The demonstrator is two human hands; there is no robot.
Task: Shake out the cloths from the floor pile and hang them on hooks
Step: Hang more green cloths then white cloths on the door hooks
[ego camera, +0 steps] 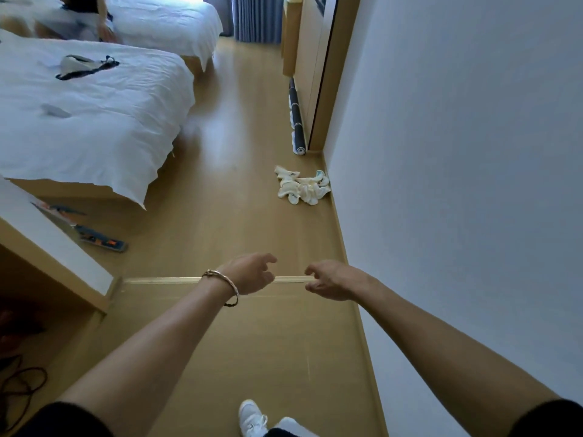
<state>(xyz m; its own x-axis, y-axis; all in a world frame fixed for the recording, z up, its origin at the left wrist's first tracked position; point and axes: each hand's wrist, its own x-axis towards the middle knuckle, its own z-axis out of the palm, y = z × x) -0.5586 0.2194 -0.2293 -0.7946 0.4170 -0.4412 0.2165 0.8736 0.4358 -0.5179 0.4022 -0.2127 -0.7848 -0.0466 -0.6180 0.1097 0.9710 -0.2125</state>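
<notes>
Shoe: white shoe (250, 417) at the bottom edge, on the wooden floor (252, 342), toe pointing ahead; a second white shape just beside it is cut off by the frame.
Sleeves: black sleeves at both lower corners, bare forearms stretched forward.
Left hand: left hand (249, 272) is held out above the floor, fingers loosely curled, thumb and fingertips apart, nothing in it.
Right hand: right hand (331, 280) is near the left one at about the same height, fingers loosely curled and pointing toward it, nothing held.
Bracelet: thin metal bracelet (220, 283) on the left wrist.
Floor strip: pale threshold strip (157, 280) crosses the floor beneath both hands.
Cloths: pile of cloths (301, 186) lies crumpled on the floor, well ahead of the hands. Its right edge is against the skirting of the white wall (473, 152). Cream-white with small blue-green marks; neither hand touches it.
Rolled mat: dark rolled mat (296, 121) with white bands lies along the foot of a wooden panel beyond the pile, apart from it.
Near bed: near bed (94, 121) at left, white cover hanging off the corner; a grey-white item with dark straps (85, 66) lies on top.
Far bed: far bed (164, 23) behind it, also white; a person (94, 17) partly in view at its edge, blurred.
Curtain: blue-grey curtain (255, 18) at the far end.
Counter: wooden counter (47, 247) with a white top, left edge.
Packet: flat blue packet (101, 239) on the floor beside the counter.
Cables: dark cables (19, 383) looped at lower left.
</notes>
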